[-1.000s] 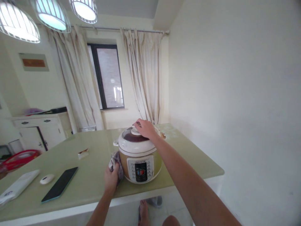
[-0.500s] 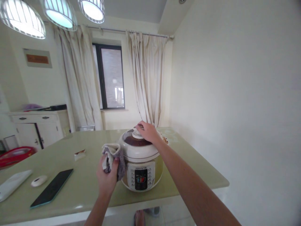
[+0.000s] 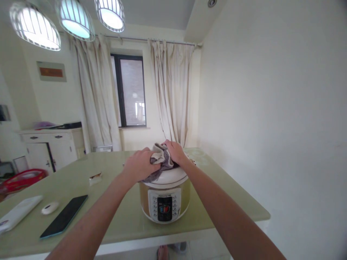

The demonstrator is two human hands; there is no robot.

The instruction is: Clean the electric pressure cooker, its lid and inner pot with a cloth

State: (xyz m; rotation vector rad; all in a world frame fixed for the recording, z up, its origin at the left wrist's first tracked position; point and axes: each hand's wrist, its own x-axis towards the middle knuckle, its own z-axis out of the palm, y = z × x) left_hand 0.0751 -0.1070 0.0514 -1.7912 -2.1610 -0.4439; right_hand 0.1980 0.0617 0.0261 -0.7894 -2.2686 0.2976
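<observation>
A white and gold electric pressure cooker (image 3: 165,206) stands near the table's front edge, its control panel facing me. My left hand (image 3: 141,164) grips a bunched grey and cream cloth (image 3: 162,160) and presses it onto the top of the white lid (image 3: 173,177). My right hand (image 3: 175,152) stays at the top of the lid, its fingers curled at the lid's knob. The cloth hides the knob and part of those fingers.
Left on the green tabletop (image 3: 116,206) lie a black phone (image 3: 65,216), a white oval case (image 3: 50,208), a long white device (image 3: 20,213) and a small packet (image 3: 95,178). A wall (image 3: 271,119) borders the right. A red basket (image 3: 24,180) sits beyond the left edge.
My left hand has lifted the cloth from the cooker's left side, up and right onto the lid. My right hand has stayed at the lid's knob. The view has shifted slightly.
</observation>
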